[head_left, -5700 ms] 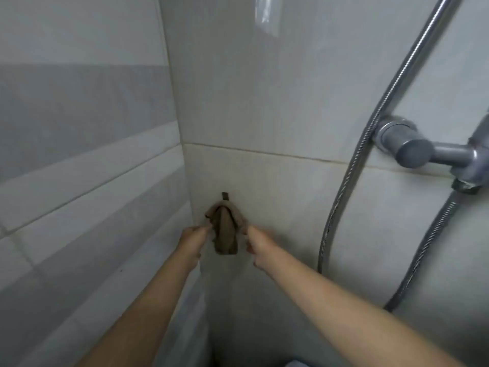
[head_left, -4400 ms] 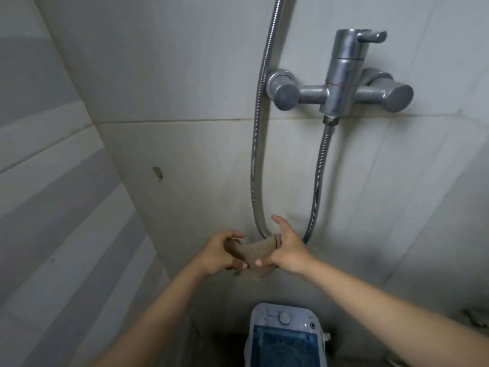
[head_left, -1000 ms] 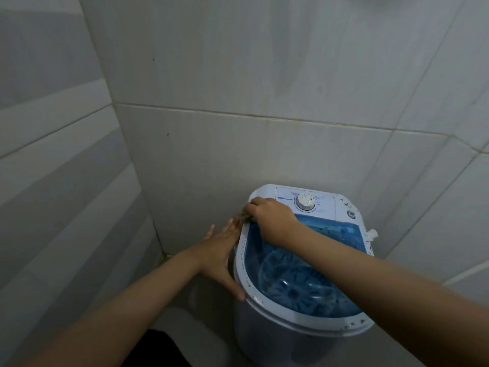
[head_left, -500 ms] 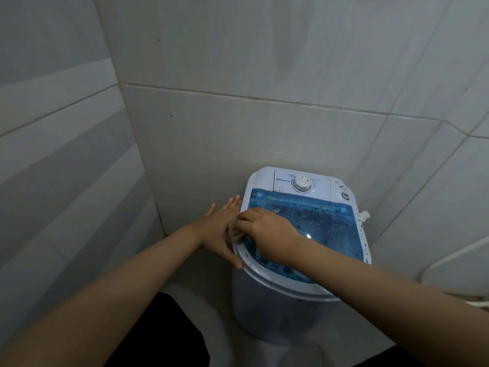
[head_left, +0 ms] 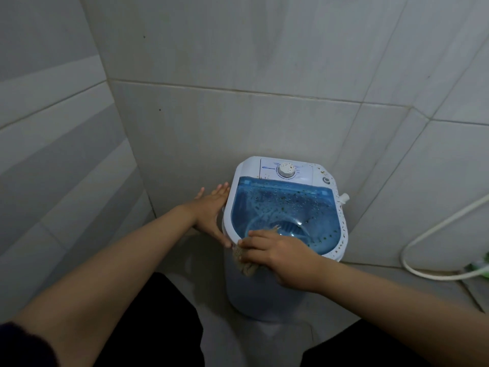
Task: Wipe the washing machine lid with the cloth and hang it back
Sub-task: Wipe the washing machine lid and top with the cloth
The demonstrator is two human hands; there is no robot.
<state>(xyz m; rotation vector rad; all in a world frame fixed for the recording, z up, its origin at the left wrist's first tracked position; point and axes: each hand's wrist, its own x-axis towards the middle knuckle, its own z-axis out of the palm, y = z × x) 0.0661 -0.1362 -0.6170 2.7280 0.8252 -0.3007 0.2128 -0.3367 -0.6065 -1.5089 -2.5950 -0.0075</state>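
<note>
A small white washing machine stands in the tiled corner, its see-through blue lid speckled with drops and specks. My right hand presses a crumpled brown cloth on the lid's near left rim, and part of the cloth hangs over the edge. My left hand lies flat against the machine's left side, fingers spread, holding nothing. A white dial sits on the control panel behind the lid.
Tiled walls close in behind and on the left. A white hose curves along the right wall down to the floor, with something green at its end. My dark trouser legs fill the bottom of the view.
My right hand has dragged the cloth down the lid's left edge from the back corner to the front rim. The left hand has stayed against the machine's side. The view has tilted down.
</note>
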